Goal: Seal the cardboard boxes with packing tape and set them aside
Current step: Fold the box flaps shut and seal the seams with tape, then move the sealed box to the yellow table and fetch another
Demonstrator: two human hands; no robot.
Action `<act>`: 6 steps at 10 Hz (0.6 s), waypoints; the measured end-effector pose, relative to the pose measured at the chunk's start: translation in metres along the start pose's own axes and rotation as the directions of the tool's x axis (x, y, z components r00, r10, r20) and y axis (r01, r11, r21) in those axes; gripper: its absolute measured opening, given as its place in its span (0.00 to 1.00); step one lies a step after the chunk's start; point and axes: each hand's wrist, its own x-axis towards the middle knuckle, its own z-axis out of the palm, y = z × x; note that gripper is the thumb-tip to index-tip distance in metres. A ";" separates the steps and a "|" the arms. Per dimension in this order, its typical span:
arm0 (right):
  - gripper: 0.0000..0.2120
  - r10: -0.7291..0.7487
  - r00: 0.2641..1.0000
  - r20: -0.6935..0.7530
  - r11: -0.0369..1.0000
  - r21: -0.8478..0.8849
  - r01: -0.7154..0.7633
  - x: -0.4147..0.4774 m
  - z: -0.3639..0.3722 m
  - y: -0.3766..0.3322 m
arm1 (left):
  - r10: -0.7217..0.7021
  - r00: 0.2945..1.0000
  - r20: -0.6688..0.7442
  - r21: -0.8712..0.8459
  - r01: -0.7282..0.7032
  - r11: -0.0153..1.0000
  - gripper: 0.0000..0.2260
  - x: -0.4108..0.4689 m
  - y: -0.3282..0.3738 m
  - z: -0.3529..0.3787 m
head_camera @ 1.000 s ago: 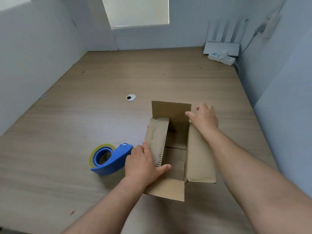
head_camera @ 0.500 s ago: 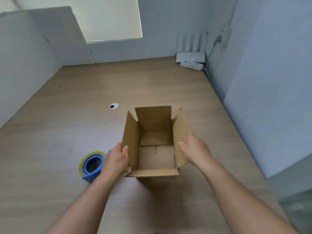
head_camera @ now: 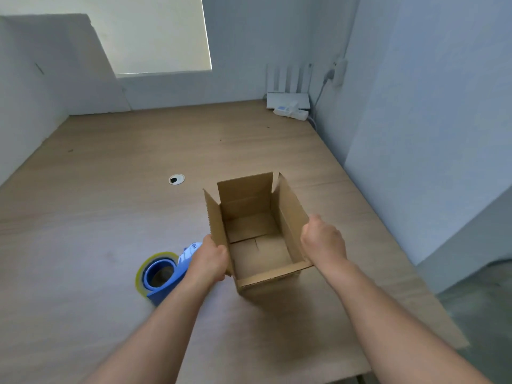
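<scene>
cardboard box (head_camera: 260, 256) sits top-open on surface (head_camera: 97, 231), right of centre, left, right and far flaps upright. Near flap is hard to make out. left grip (head_camera: 211, 261) pinches the left flap at its near corner. right grip (head_camera: 322, 239) is against the right flap's outside, its fingers hidden, so can't tell if it's clamped. tape dispenser (head_camera: 162, 274) lies just left of the box, its front end hidden behind the left wrist.

Office desk nook, wooden desktop (head_camera: 110, 217) with cable grommet (head_camera: 176, 179), antenna router (head_camera: 288, 98), power strip (head_camera: 291, 113)
</scene>
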 end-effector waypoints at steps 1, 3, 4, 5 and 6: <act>0.16 0.017 0.999 0.030 0.999 -0.031 -0.016 -0.005 0.006 -0.009 | 0.053 0.999 -0.004 0.110 -0.052 0.993 0.16 -0.005 -0.004 -0.002; 0.16 0.025 1.000 -0.005 0.997 -0.070 -0.026 -0.019 0.006 -0.014 | 0.177 0.971 0.162 0.711 -0.239 0.661 0.17 -0.010 -0.021 -0.008; 0.15 0.018 0.999 -0.030 0.998 -0.065 -0.020 -0.029 0.002 -0.014 | 0.085 0.982 0.170 0.331 -0.138 0.933 0.25 -0.022 -0.009 -0.018; 0.14 -0.007 0.999 -0.033 0.999 -0.053 0.005 -0.037 -0.007 -0.011 | 0.077 0.997 -0.009 -0.034 -0.077 0.996 0.17 -0.026 -0.012 -0.017; 0.10 -0.067 0.997 -0.046 0.997 -0.051 0.064 -0.046 -0.022 -0.008 | 0.088 0.993 -0.081 -0.027 -0.090 0.996 0.07 -0.041 -0.011 -0.015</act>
